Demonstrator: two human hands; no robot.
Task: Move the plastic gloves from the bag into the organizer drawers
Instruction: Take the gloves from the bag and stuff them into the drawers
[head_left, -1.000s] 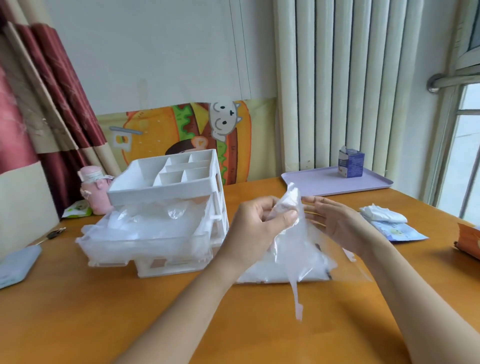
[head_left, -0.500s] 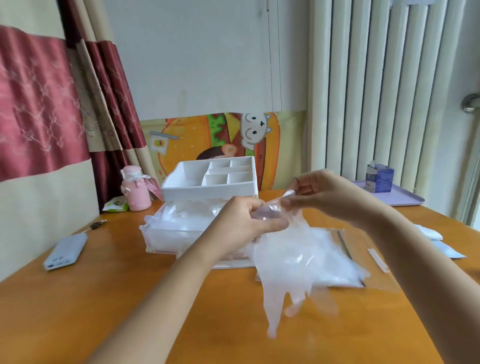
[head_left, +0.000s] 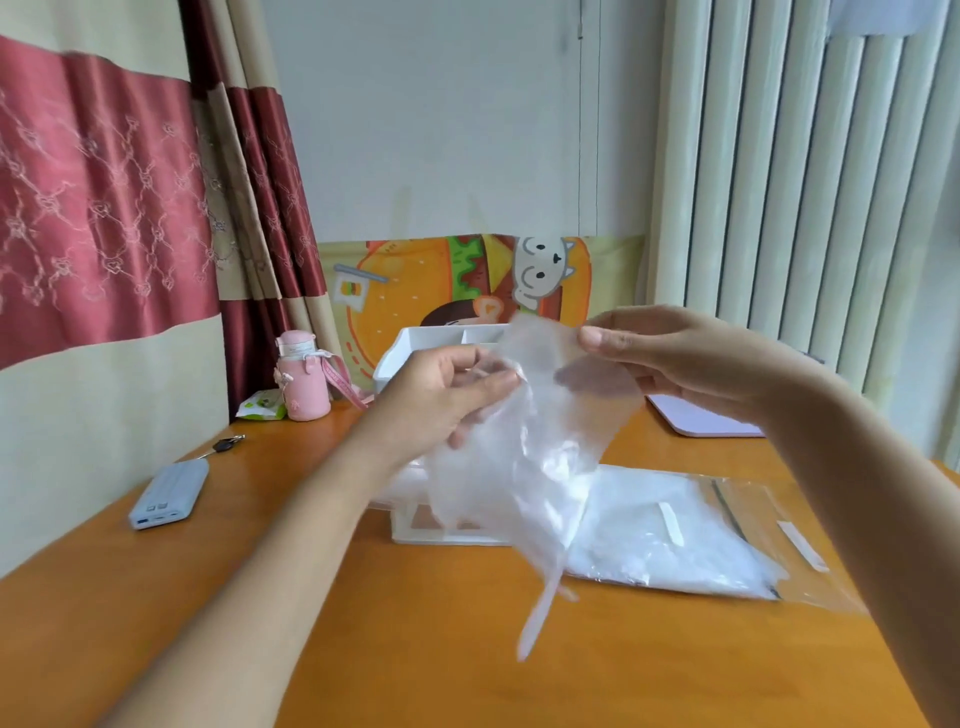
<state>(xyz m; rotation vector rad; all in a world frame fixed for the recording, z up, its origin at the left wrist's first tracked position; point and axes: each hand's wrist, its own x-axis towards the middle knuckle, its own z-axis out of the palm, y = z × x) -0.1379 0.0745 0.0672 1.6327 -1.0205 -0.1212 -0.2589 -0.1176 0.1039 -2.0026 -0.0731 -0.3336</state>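
The left hand (head_left: 447, 395) and right hand (head_left: 675, 358) are each pinching the top edge of a thin translucent plastic glove (head_left: 540, 447). It is hanging above the orange wooden table (head_left: 467, 649), long axis running 12 to 6 o'clock (fingers pointing down). The clear flat plastic bag (head_left: 675, 535) is lying at its 4 o'clock.

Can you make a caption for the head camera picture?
Left hand and right hand pinch a plastic glove above the table, with the bag and white organizer behind.
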